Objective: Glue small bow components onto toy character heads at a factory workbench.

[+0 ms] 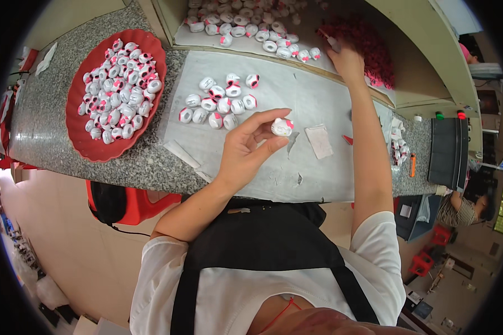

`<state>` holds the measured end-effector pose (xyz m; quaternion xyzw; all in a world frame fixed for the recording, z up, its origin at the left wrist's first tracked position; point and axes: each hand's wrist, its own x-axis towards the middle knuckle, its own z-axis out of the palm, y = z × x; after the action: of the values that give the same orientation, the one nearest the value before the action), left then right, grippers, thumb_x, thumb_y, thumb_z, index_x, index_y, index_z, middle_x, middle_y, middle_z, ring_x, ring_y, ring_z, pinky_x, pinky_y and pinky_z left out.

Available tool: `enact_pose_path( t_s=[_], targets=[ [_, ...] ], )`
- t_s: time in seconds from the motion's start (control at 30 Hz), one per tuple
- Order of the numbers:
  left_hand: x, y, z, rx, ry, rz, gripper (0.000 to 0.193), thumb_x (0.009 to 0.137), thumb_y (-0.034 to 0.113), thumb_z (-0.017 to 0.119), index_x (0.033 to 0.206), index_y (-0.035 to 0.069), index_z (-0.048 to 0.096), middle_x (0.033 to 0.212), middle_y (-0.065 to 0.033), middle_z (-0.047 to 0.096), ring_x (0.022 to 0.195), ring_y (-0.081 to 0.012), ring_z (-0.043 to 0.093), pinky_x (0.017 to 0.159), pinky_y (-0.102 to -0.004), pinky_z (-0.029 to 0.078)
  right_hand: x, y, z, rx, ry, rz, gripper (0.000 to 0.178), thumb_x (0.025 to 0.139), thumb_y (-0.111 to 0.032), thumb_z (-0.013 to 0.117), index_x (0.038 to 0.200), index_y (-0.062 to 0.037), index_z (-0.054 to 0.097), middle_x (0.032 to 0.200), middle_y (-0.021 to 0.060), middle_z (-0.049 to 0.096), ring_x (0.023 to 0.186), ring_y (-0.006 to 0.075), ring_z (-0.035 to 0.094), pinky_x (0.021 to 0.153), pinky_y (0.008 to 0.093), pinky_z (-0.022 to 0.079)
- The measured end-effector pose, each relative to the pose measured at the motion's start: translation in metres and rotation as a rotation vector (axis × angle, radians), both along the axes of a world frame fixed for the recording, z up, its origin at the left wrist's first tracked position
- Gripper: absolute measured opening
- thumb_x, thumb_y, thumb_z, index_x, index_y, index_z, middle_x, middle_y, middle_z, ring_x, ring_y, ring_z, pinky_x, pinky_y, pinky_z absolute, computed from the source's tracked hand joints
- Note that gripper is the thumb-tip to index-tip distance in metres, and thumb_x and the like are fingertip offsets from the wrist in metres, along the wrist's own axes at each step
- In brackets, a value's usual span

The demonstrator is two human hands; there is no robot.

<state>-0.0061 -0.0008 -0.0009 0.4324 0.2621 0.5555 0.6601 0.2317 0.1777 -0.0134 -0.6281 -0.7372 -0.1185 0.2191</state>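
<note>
My left hand (245, 146) pinches a small white cat-head figure (281, 128) with a pink bow between thumb and fingers, above the paper-covered worktop. My right hand (347, 60) reaches into the shelf box at the edge of a heap of small dark-pink pieces (366, 42). A slim pale tool (332, 42) with a reddish end sticks out from its fingers; its exact kind is unclear. On the white paper (262, 100), left of my left hand, lies a loose group of white-and-pink heads (223, 103).
A red scalloped tray (77, 125) full of similar heads stands on the left of the granite counter. More heads (238, 30) line the shelf. A pale pad (318, 140), an orange pen-like object (413, 165) and a black bin (448, 151) sit toward the right.
</note>
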Motion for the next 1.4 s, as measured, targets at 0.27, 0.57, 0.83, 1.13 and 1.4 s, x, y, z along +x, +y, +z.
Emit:
enact_pose_path(
  t_s=[0.27,0.57,0.83,1.13,1.4],
  targets=[
    [-0.002,-0.003,0.002,-0.051,-0.047,-0.013,0.035,0.072,-0.003,0.054,0.106,0.000,0.046,0.093,-0.0043,0.048,0.084,-0.0092,0.047,0.075,-0.0236,0.041,-0.027,-0.044,0.033,-0.212,0.268,-0.132,0.024,0.069,-0.020,0.055,0.089,-0.0059,0.056,0.075,0.0112,0.056,0.065,0.0218,0.054,0.055,0.0297,0.041],
    [0.002,-0.001,-0.001,0.014,0.045,-0.001,0.035,0.070,-0.005,0.055,0.104,-0.002,0.045,0.095,-0.0065,0.050,0.086,-0.0114,0.050,0.075,-0.0245,0.042,-0.062,-0.176,0.045,-0.337,1.319,0.185,0.009,0.065,0.004,0.055,0.073,0.0013,0.051,0.069,0.0075,0.051,0.061,0.0127,0.048,0.056,0.0228,0.038],
    [0.007,-0.003,-0.005,0.154,0.259,0.017,0.031,0.069,-0.005,0.056,0.099,-0.001,0.048,0.095,-0.0071,0.051,0.085,-0.0129,0.051,0.073,-0.0254,0.042,-0.078,-0.204,0.040,-0.462,1.601,0.245,0.011,0.065,0.007,0.055,0.073,0.0027,0.049,0.071,0.0112,0.052,0.060,0.0162,0.051,0.055,0.0254,0.041],
    [0.009,-0.004,0.001,0.280,0.456,0.055,0.031,0.066,-0.006,0.056,0.096,0.001,0.052,0.096,-0.0087,0.051,0.087,-0.0150,0.050,0.071,-0.0250,0.042,-0.083,-0.203,0.031,-0.565,1.652,0.244,0.011,0.066,0.003,0.057,0.073,0.0009,0.050,0.072,0.0085,0.052,0.061,0.0134,0.050,0.055,0.0236,0.040],
    [0.009,-0.003,-0.001,0.219,0.261,-0.027,0.027,0.069,-0.003,0.056,0.095,-0.002,0.051,0.098,-0.0117,0.051,0.090,-0.0172,0.049,0.074,-0.0271,0.042,-0.085,-0.203,0.024,-0.512,1.629,0.219,0.016,0.065,0.002,0.059,0.076,-0.0019,0.047,0.071,0.0062,0.051,0.060,0.0111,0.048,0.053,0.0212,0.039]
  ],
)
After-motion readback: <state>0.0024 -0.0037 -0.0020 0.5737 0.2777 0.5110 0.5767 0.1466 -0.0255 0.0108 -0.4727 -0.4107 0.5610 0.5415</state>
